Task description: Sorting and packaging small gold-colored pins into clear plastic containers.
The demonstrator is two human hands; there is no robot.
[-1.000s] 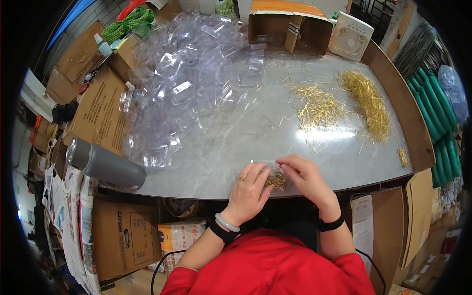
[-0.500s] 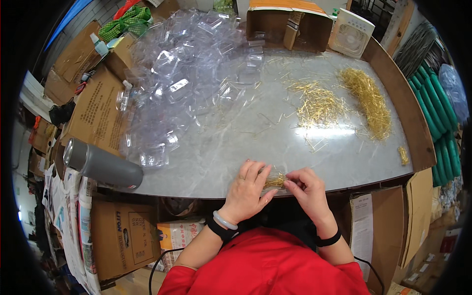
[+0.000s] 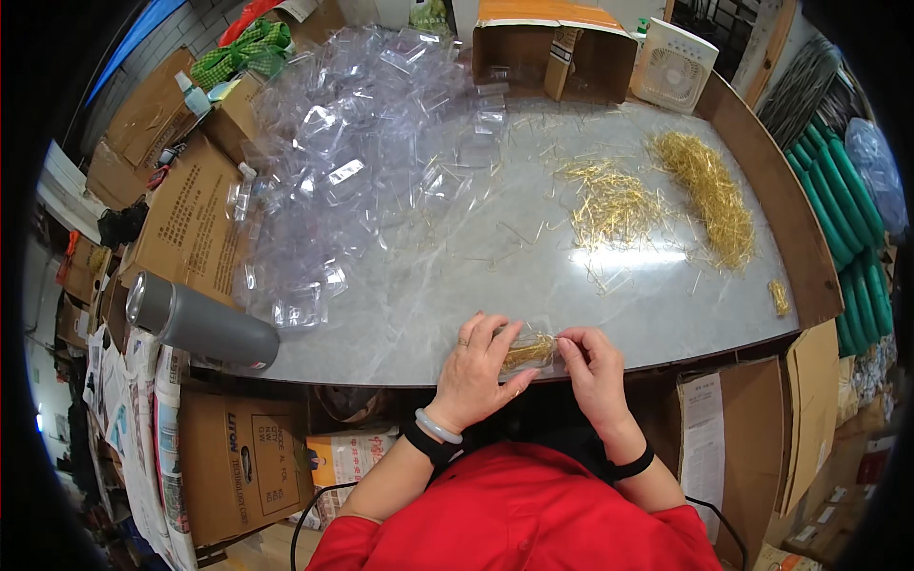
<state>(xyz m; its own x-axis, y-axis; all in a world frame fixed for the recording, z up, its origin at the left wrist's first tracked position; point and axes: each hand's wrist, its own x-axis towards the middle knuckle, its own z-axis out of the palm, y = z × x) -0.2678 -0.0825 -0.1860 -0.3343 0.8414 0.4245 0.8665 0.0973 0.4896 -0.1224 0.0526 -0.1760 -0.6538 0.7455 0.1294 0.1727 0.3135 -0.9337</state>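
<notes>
At the table's near edge lies a small clear plastic box [image 3: 544, 344] with a bundle of gold wire pieces [image 3: 524, 354] inside. My left hand [image 3: 474, 366] is wrapped round its left side, fingers along the far wall and thumb in front. My right hand [image 3: 594, 369] pinches at the box's right end with thumb and index finger; the exact contact is too small to make out. Beyond my hands, to the right, lie a loose heap of gold wire pieces [image 3: 614, 205] and a denser long pile of gold wire [image 3: 706, 200].
Many clear plastic boxes [image 3: 343, 143] heap over the table's left half. A grey tumbler [image 3: 214, 328] lies at the near left edge. At the back stand an open cardboard box [image 3: 514, 43] and a white fan [image 3: 674, 67]. A small gold bundle [image 3: 779, 298] sits far right.
My right hand has drawn slightly to the right, and more of the clear box and the gold wire pieces shows between my hands. My left hand keeps its hold.
</notes>
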